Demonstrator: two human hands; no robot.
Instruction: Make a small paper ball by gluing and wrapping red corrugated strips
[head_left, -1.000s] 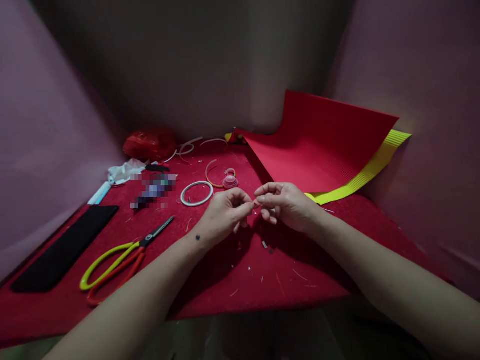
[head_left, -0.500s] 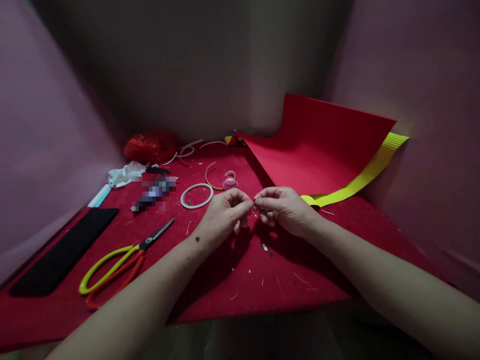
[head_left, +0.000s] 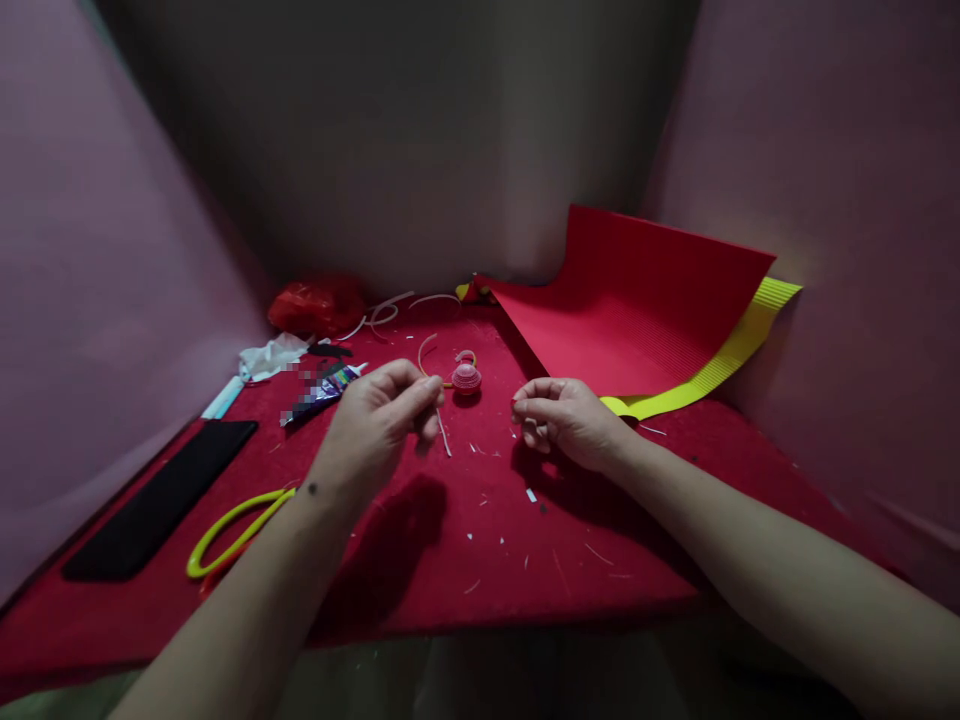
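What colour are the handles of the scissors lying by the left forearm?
The scissors have one yellow-green handle loop and a red one beneath it, partly hidden by the left forearm; head view.

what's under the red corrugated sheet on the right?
A yellow corrugated sheet lies under the red corrugated sheet; only its right and front edge shows. The rest, and anything else beneath, is covered.

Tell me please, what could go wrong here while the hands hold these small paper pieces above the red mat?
1. The left hand pinches a thin pale strip only at its top end; it could slip out or bend.
2. The small pink coil sits close beyond the strip, so a hand might knock it.
3. The scissors lie partly under the left forearm, which might press on them.
Whatever the right hand pinches is too small to tell.
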